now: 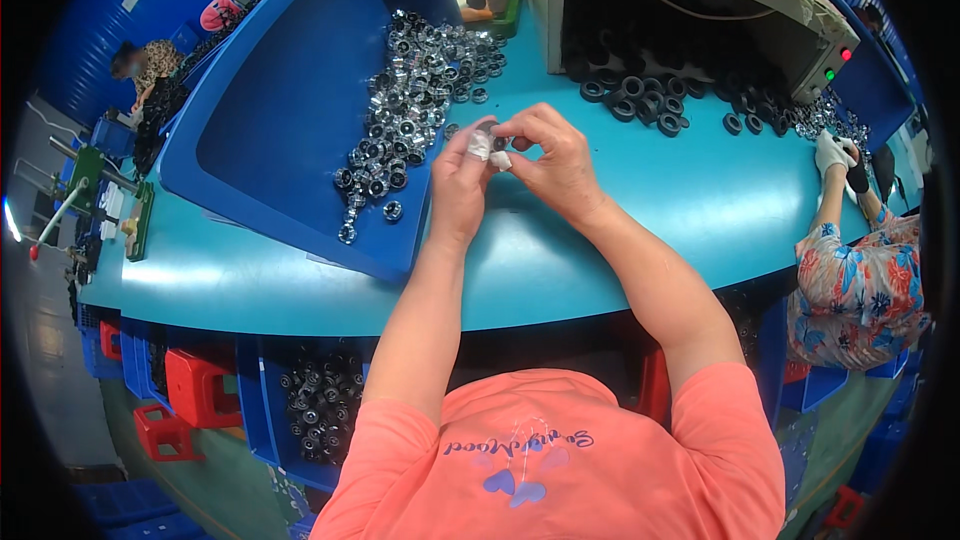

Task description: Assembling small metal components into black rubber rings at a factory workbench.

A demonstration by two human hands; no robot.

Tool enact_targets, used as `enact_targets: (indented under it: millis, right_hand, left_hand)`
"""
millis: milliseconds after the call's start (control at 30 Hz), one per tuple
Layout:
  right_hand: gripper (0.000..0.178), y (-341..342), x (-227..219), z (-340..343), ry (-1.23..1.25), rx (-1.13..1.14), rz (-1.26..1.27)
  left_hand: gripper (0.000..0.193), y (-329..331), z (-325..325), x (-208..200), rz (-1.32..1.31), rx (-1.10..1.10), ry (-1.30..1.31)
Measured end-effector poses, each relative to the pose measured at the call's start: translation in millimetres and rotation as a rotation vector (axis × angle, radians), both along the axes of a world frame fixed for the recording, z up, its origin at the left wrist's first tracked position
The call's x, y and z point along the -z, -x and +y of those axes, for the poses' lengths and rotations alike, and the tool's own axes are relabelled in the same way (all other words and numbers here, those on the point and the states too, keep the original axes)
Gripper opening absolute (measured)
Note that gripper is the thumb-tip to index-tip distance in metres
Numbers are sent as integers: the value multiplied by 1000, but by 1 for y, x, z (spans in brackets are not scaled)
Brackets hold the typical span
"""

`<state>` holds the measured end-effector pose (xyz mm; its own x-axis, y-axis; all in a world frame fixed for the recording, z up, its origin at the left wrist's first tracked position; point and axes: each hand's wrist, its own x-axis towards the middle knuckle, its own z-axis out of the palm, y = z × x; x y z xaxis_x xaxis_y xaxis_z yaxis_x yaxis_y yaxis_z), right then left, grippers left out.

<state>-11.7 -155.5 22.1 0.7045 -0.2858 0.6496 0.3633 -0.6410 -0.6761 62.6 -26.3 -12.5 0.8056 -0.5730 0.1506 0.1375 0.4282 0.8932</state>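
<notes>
- The grip of the left hand (463,180) and right hand (555,160) is narrow: the fingertips meet around one small dark piece (500,143), held above the counter (650,210) just beside the tray's near right side.
- White wrapping shows on fingers of both hands; how the piece sits between the pads is partly hidden.
- This piece seems to be mid-handling; whether it is finished cannot be told.
- Left of the hands, the blue tray (270,110) holds a loose heap of silver-and-black round parts (400,100), gathered toward its right side. By the look of it, plenty is left here.
- Beyond the hands, many black rings (640,100) lie loose before and inside the open metal housing (815,55), apart from the silver parts. None there looks fitted to anything.
- Below the counter's edge, a blue bin (262,410) holds more dark round parts (320,410); whether these are done or waiting is unclear.
- Farther right, a co-worker's gloved hand (832,155) is near another silver heap (815,118).
</notes>
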Motion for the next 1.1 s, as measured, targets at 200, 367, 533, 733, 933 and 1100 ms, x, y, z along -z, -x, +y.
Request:
enact_targets:
  millis: [200,367,533,733,933,1100]
  right_hand:
    - [32,-3,3,-5,-177,-119,74]
    - [37,-5,7,-18,-623,-309,398]
    - [25,-4,11,-7,-397,-180,302]
    - [25,-8,19,-7,-370,-125,277]
    - [28,-10,25,-14,-508,-194,301]
    - [28,-12,32,-5,-427,-199,223]
  left_hand:
    - [29,1,-5,3,-67,-85,-36]
    - [25,5,-3,1,-77,-103,-7]
    - [21,7,-3,1,-212,-212,-118]
    - [26,2,-5,3,-207,-197,-144]
    - [30,1,-5,3,-196,-155,-126]
    - [25,1,-4,2,-186,-268,-151]
